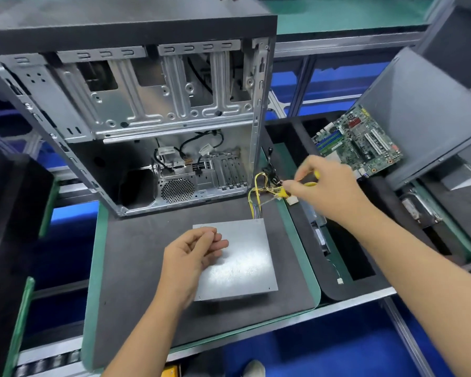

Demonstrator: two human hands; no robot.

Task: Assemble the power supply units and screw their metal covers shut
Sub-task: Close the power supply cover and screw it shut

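Note:
A power supply unit with a bare metal cover [239, 262] lies flat on the dark foam mat [136, 257]. Its bundle of yellow and black wires [261, 190] runs up from its far right corner. My right hand [324, 186] pinches those wires near their connectors, to the right of the open computer case [136, 118]. My left hand [193, 254] hovers over the cover's left edge with fingers loosely curled and nothing in it.
The open case stands upright at the back of the mat. A green motherboard [356, 144] lies at the right beside a tilted grey panel [424, 110]. Dark foam trays [346, 257] with small parts sit to the right. The conveyor edge [256, 330] runs in front.

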